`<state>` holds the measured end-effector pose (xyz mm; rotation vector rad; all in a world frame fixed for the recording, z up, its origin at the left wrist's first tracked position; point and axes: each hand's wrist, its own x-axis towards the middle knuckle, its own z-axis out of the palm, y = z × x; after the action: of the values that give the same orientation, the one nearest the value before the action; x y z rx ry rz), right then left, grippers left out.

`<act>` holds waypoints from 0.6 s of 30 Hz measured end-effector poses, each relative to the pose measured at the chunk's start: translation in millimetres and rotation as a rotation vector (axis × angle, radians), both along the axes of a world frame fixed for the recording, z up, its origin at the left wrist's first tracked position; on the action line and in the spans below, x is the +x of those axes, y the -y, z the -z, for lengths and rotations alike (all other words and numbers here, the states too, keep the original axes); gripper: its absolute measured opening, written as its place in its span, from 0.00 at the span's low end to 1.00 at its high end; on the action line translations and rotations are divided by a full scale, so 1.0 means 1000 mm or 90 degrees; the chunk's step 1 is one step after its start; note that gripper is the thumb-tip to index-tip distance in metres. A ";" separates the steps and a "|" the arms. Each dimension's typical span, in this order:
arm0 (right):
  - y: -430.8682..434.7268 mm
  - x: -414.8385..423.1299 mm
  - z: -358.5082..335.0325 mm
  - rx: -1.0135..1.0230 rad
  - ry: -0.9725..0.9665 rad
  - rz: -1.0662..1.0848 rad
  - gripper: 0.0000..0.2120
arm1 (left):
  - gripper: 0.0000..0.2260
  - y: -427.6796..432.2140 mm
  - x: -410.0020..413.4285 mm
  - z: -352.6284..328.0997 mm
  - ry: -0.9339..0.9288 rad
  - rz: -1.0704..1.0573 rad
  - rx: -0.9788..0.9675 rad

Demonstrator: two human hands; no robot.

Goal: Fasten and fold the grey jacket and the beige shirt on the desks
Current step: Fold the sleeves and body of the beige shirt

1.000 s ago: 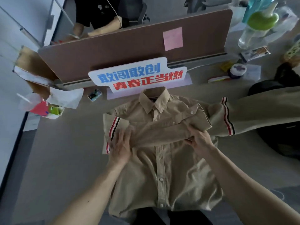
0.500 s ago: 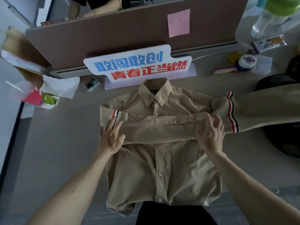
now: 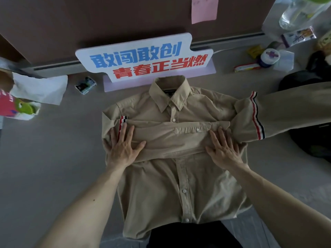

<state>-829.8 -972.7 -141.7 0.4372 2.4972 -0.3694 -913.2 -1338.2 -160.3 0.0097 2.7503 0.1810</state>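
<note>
— Sleeves, I judged, were the step: the shirt (image 3: 179, 185) lay buttoned, front up, on the desk (image 3: 44, 167), 1 sleeve (image 3: 172, 138) folded across its chest.
— And the hands?
— Both flat, fingers spread: left hand (image 3: 123, 149) and right hand (image 3: 223, 149) pressed that sleeve down.
— Next?
— Probably the other sleeve (image 3: 290, 111), stretched out to the right, needed bringing across.
— Room?
— Brown partition (image 3: 107, 18) behind, a lettered sign (image 3: 143, 59) just beyond the collar, a bottle (image 3: 295, 15) at the far right.

One shirt (image 3: 161, 194), two hands (image 3: 123, 149) (image 3: 223, 151), one sign (image 3: 143, 59)
</note>
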 end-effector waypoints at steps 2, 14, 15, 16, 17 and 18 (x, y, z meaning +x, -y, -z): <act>0.002 -0.002 0.000 -0.002 0.008 0.007 0.32 | 0.40 -0.002 -0.001 -0.004 0.002 -0.007 -0.004; -0.024 -0.004 -0.052 -0.129 -0.048 0.154 0.21 | 0.52 -0.038 -0.016 -0.039 0.089 -0.063 0.039; -0.031 0.007 -0.055 -0.144 -0.078 0.194 0.18 | 0.49 -0.044 -0.016 -0.038 0.068 -0.062 0.015; -0.038 0.017 -0.058 -0.165 -0.113 0.232 0.14 | 0.44 -0.054 -0.014 -0.038 0.049 -0.045 -0.010; -0.047 0.027 -0.060 -0.188 -0.150 0.275 0.11 | 0.38 -0.066 -0.011 -0.040 0.030 -0.012 -0.023; -0.057 0.035 -0.064 -0.210 -0.184 0.317 0.10 | 0.33 -0.082 -0.006 -0.045 0.006 0.026 -0.016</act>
<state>-794.7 -915.9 -77.8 0.9203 2.5026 -1.0893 -919.5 -1256.1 -115.6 0.0573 2.7408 0.1356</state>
